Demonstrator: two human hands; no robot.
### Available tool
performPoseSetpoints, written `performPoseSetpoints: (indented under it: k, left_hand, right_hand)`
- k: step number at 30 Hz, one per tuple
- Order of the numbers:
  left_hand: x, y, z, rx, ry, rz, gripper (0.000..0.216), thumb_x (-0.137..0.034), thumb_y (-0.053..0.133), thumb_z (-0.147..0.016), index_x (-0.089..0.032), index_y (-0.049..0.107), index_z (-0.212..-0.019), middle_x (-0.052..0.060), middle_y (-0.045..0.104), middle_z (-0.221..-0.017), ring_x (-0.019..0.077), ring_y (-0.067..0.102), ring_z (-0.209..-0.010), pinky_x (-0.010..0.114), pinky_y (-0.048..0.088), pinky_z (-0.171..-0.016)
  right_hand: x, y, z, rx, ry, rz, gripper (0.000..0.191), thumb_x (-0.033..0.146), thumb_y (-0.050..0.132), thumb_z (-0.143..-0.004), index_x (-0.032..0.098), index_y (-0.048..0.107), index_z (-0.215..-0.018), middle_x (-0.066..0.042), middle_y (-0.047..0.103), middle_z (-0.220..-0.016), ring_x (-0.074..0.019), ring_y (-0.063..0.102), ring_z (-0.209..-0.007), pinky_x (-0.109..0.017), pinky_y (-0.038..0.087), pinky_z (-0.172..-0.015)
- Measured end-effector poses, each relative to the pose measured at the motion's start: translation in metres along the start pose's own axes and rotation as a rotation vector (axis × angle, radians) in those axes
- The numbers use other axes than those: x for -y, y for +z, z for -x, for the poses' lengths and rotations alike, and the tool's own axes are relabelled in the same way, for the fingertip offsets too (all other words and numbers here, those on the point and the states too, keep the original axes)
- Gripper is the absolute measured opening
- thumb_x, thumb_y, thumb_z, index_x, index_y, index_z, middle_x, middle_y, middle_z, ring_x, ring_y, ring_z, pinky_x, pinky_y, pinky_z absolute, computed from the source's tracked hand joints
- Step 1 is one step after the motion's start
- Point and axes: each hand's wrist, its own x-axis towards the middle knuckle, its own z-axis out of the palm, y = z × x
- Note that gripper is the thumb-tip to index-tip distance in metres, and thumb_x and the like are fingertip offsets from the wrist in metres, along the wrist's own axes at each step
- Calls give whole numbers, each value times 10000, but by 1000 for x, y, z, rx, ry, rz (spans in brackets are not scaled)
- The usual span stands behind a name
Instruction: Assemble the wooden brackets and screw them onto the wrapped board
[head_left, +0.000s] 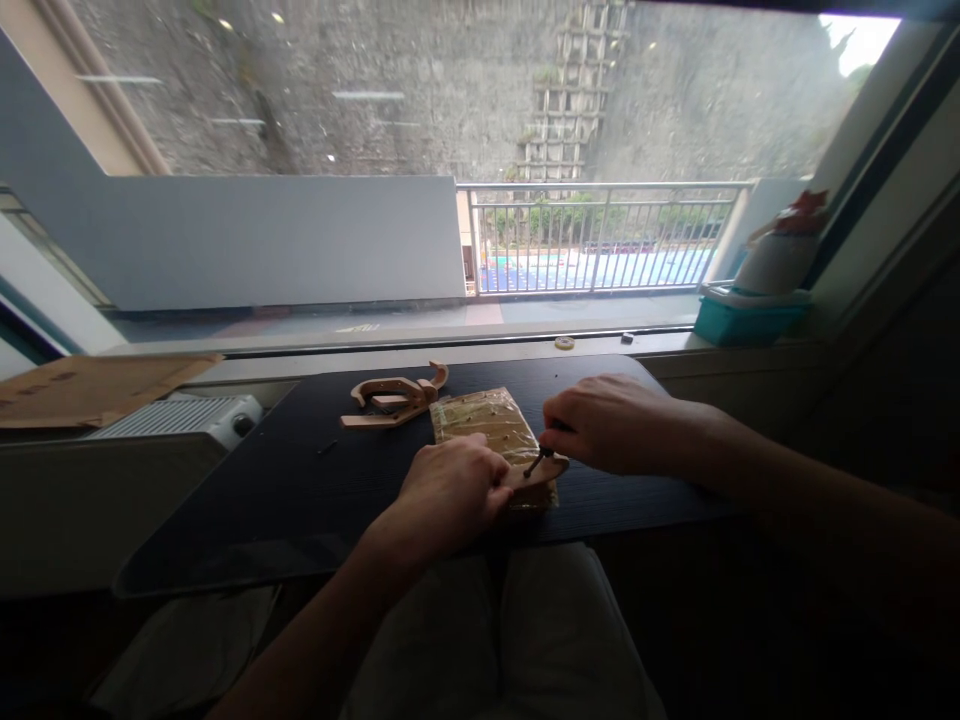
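Note:
My left hand (450,487) is closed on a small flat wooden piece (541,472) and holds it down near the front edge of the black table (300,490). My right hand (611,423) pinches a small dark tool or screw (537,461) whose tip rests on that piece. Under both lies a clear plastic bag of wooden sheets (484,420). Behind the bag, a curved wooden assembly (394,398) rests on the table.
A small dark screw (327,447) lies on the table at left. A roll of tape (564,343) sits on the window sill. A teal box (750,318) with a white object on it stands at right. Cardboard (90,385) and a white heater (187,418) are at left.

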Motion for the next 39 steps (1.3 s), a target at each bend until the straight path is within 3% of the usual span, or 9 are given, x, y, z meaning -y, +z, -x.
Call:
performPoseSetpoints:
  k: [5,10,23,27,33,39]
  left_hand:
    - [-1,-2,1,24,-29,9,329,-451,445,-818,-263,690,-706,12,594,-742,127,519,-614,254,226,-522]
    - [-2,-3,1,35,-44,-2,287,-430,466,-813,-273,696,-747,14,611,-770,139,542,-644,251,249,-530]
    - [0,2,2,-38,16,-51,326,-443,440,-838,-266,685,-717,13,598,-763,135,528,-606,257,244,-525]
    - [1,0,2,-23,7,-49,294,-422,465,-823,-254,674,-702,12,594,-767,136,527,-617,257,236,-527]
    - [-1,-2,0,28,-34,-38,275,-419,467,-816,-273,681,-724,7,596,-774,139,532,-617,255,232,-516]
    - [-3,-2,0,37,-34,-27,280,-433,476,-811,-273,688,-721,9,597,-771,139,541,-631,256,241,-520]
  right_hand:
    - [-2,-8,0,-10,-150,3,237,321,496,-794,195,661,-910,-57,682,-777,-182,589,-659,-261,270,-511]
    - [1,-14,0,25,-208,5,171,196,493,-796,167,662,-800,-62,679,-767,-167,589,-679,-257,295,-542]
    - [13,-4,-7,-74,-40,-35,314,304,376,-883,143,645,-865,-98,677,-768,-192,603,-691,-269,309,-531]
    - [7,-9,-6,-30,-79,2,260,335,456,-834,164,651,-844,-77,671,-757,-183,591,-658,-264,296,-520]
    - [0,-11,-2,-12,-240,25,157,207,501,-794,187,642,-728,-32,643,-673,-141,552,-601,-256,268,-527]
    - [-1,-7,-2,-4,-129,36,198,197,472,-820,173,663,-774,-58,668,-711,-166,589,-655,-262,282,-537]
